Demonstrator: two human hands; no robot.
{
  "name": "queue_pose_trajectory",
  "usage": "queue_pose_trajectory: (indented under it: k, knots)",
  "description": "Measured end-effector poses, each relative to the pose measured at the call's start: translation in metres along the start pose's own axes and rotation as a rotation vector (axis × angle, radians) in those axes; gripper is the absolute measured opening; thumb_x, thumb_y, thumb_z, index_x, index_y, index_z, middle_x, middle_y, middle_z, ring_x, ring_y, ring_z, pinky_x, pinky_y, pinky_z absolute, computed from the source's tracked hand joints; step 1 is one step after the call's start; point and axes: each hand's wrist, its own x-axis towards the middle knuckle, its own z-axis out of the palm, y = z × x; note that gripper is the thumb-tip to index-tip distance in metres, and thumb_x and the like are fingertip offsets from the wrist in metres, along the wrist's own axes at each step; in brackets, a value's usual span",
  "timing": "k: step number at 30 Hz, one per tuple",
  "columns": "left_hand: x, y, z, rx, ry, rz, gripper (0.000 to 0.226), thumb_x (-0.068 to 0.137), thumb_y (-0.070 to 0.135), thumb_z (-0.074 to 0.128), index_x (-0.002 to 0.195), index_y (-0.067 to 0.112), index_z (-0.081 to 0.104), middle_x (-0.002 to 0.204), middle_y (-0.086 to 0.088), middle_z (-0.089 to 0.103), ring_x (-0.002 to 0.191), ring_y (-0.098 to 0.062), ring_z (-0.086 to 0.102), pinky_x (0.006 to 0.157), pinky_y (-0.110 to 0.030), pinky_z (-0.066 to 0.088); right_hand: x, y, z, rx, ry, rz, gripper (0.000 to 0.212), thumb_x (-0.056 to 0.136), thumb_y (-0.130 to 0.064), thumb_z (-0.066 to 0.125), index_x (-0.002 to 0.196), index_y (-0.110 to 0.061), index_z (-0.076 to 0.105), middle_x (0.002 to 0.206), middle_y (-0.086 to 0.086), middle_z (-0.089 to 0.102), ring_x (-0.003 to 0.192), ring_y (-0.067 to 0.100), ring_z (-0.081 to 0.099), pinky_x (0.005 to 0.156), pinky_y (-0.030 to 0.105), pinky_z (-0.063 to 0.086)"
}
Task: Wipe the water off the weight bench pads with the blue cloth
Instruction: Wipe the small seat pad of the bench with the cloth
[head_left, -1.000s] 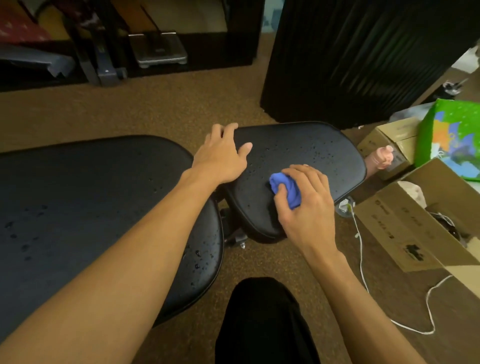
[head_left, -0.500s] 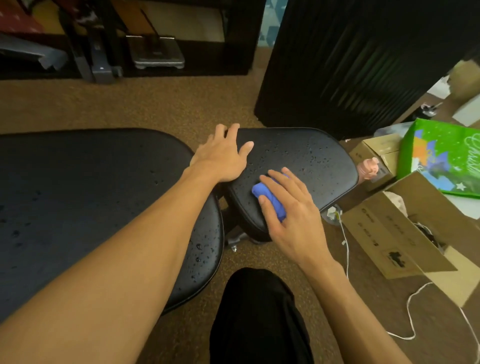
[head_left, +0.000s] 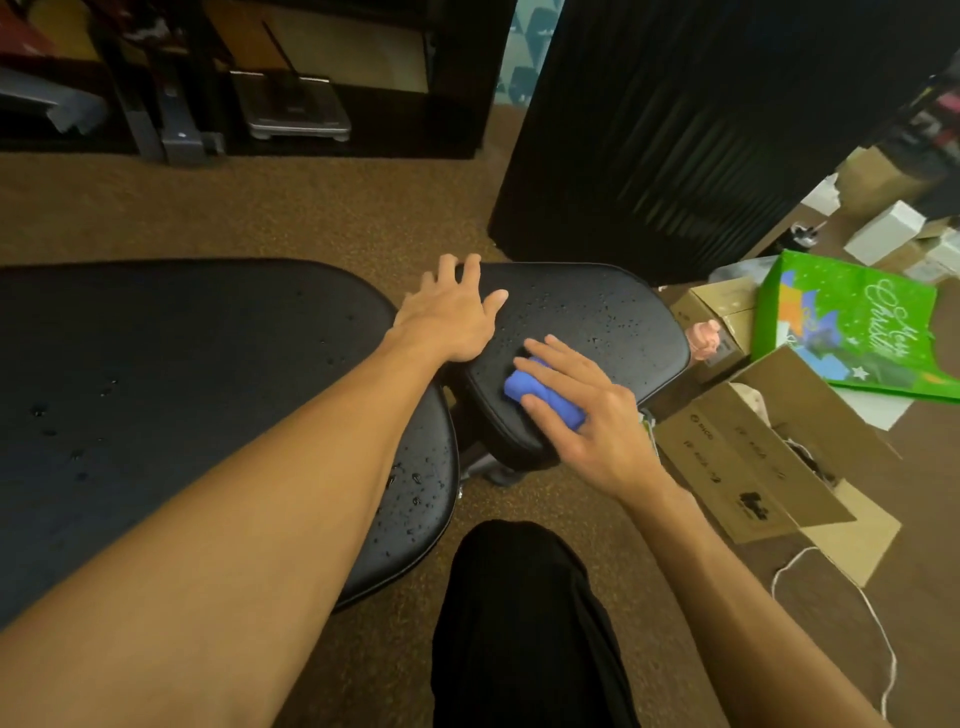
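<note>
Blue cloth (head_left: 543, 397) pinched in right hand (head_left: 592, 415) on droplet-speckled seat pad (head_left: 597, 312), left hand (head_left: 452, 319) spread flat, carpet (head_left: 311, 218) beneath

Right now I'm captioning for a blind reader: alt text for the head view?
A right hand grips a bunched blue cloth against a weight bench's small seat pad, dotted with water drops. The left hand rests flat on that pad's far edge; the long back pad alongside is wet too.
</note>
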Motion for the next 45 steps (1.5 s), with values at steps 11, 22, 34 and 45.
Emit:
queue_pose_trajectory:
  k: [11, 22, 34, 45]
  knots:
    - [0.003, -0.003, -0.002, -0.034, -0.039, 0.035, 0.073, 0.115, 0.057, 0.024, 0.172, 0.017, 0.003, 0.178, -0.015, 0.003, 0.16, -0.045, 0.017, 0.126, -0.061, 0.022, -0.016, -0.012, -0.009, 0.029, -0.055, 0.08, 0.041, 0.109, -0.037, 0.056, 0.15, -0.032, 0.057, 0.166, -0.014, 0.039, 0.159, 0.003, 0.02, 0.128, 0.027, 0.021]
    - [0.009, -0.013, -0.008, -0.185, -0.098, 0.037, 0.078, 0.111, 0.061, 0.038, 0.173, 0.026, 0.006, 0.177, -0.007, 0.003, 0.163, -0.035, 0.015, 0.127, -0.059, 0.026, -0.023, -0.019, 0.008, -0.007, -0.065, -0.062, 0.049, 0.106, -0.043, 0.057, 0.153, -0.029, 0.053, 0.166, -0.011, 0.04, 0.16, 0.007, 0.02, 0.129, 0.03, 0.02]
    - [0.003, -0.015, -0.012, -0.261, -0.03, 0.041, 0.071, 0.112, 0.056, 0.046, 0.172, 0.027, 0.021, 0.176, -0.004, 0.017, 0.161, -0.03, 0.027, 0.128, -0.048, 0.03, -0.034, -0.023, 0.018, -0.031, -0.026, -0.019, 0.05, 0.114, -0.045, 0.038, 0.163, -0.032, 0.036, 0.175, -0.009, 0.017, 0.163, 0.009, 0.001, 0.133, 0.04, 0.005]
    - [0.003, -0.013, -0.009, -0.273, 0.003, 0.04, 0.068, 0.112, 0.052, 0.048, 0.17, 0.026, 0.025, 0.174, -0.005, 0.02, 0.159, -0.031, 0.03, 0.128, -0.049, 0.031, -0.025, -0.049, 0.055, -0.121, 0.228, 0.004, 0.066, 0.105, -0.037, 0.062, 0.161, -0.011, 0.038, 0.17, 0.004, 0.033, 0.161, 0.018, 0.021, 0.133, 0.037, 0.012]
